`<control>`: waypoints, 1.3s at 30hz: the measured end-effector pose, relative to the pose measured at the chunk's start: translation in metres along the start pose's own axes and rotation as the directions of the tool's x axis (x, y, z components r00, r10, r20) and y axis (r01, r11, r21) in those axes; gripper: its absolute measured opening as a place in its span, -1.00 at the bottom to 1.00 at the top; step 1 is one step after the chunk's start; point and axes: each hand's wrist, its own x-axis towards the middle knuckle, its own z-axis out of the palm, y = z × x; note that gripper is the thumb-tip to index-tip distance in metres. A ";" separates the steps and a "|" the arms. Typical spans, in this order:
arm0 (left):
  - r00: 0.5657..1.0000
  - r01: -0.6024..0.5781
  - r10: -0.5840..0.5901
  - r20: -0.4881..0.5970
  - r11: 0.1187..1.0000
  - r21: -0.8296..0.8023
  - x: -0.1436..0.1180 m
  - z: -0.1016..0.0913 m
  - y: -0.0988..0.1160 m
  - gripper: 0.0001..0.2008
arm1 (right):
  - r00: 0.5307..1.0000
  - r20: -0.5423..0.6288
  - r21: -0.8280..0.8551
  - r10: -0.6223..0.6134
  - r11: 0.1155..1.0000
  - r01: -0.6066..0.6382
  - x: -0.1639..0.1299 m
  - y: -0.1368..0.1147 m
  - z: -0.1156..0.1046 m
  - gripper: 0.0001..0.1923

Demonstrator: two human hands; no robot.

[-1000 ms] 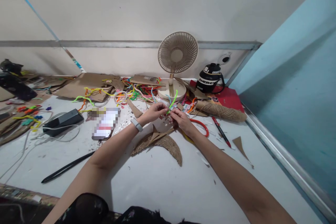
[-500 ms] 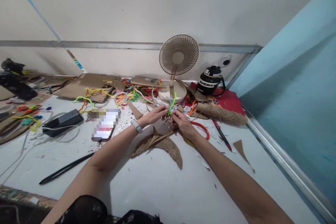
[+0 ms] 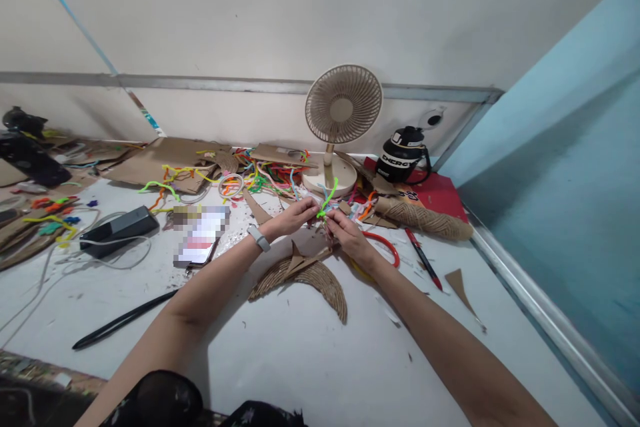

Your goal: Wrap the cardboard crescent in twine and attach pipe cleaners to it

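Between my two hands is a bright green pipe cleaner (image 3: 329, 196), bunched or twisted at its lower end, with a free end sticking up. My left hand (image 3: 302, 213), with a grey band on the wrist, pinches it from the left. From the right, my right hand (image 3: 346, 229) closes its fingers on the same bunched part. The fingertips hide the exact grip. Just below the hands, a crescent of cardboard covered in coiled twine (image 3: 320, 280) lies on the table, with thin pointed cardboard strips across its top.
A desk fan (image 3: 343, 110) stands behind my hands, with a black mug-like container (image 3: 401, 153) and a twine roll (image 3: 425, 217) to its right. Colourful pipe cleaners (image 3: 265, 180) and cardboard (image 3: 160, 163) crowd the back. Leftward lie a phone (image 3: 204, 237) and a black power brick (image 3: 119, 232).
My hands stay almost in place, still together on the green pipe cleaner. Its bunched part shows a little more between the fingertips. The view has shifted slightly.
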 end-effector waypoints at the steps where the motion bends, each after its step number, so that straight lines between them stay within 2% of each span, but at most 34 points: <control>1: 1.000 -0.008 0.008 -0.007 1.000 0.001 0.000 0.000 0.001 -0.53 | 1.000 0.000 -0.009 -0.004 1.000 0.004 0.000 0.000 0.000 -0.73; 5: 0.999 -0.026 0.025 -0.022 0.999 -0.032 -0.002 0.001 0.008 -0.53 | 0.998 -0.029 -0.099 -0.050 0.994 0.047 0.001 0.000 -0.002 -0.76; 9: 0.998 0.059 -0.055 0.045 0.994 -0.092 -0.004 0.003 0.012 -0.56 | 0.988 -0.080 -0.257 -0.129 0.961 0.104 0.000 -0.002 -0.003 -0.77; 12: 0.992 0.101 -0.093 0.085 0.989 -0.106 -0.004 0.005 0.010 -0.61 | 0.975 -0.062 -0.419 -0.213 0.892 0.168 -0.001 -0.001 -0.002 -0.78; 16: 0.996 0.071 -0.064 0.069 0.992 -0.103 -0.002 0.007 0.006 -0.65 | 0.959 -0.056 -0.587 -0.277 0.786 0.193 -0.001 0.003 -0.002 -0.75; 24: 0.996 -0.015 0.009 0.090 0.997 0.073 -0.004 0.006 0.008 -0.72 | 0.934 0.101 -0.724 -0.343 0.618 0.305 0.001 0.008 -0.009 -0.70; 28: 0.993 0.011 -0.019 0.115 0.998 0.062 -0.005 0.006 0.008 -0.79 | 0.927 0.149 -0.785 -0.344 0.529 0.323 0.001 0.007 -0.011 -0.70; 34: 0.964 0.140 -0.138 0.228 0.990 0.007 -0.007 -0.002 0.016 -0.86 | 0.922 0.199 -0.785 -0.333 0.508 0.354 -0.001 0.003 -0.011 -0.73; 39: 0.923 0.238 -0.212 0.320 0.970 -0.043 -0.008 -0.009 0.019 -0.89 | 0.911 0.241 -0.726 -0.335 0.561 0.398 -0.003 -0.002 -0.007 -0.77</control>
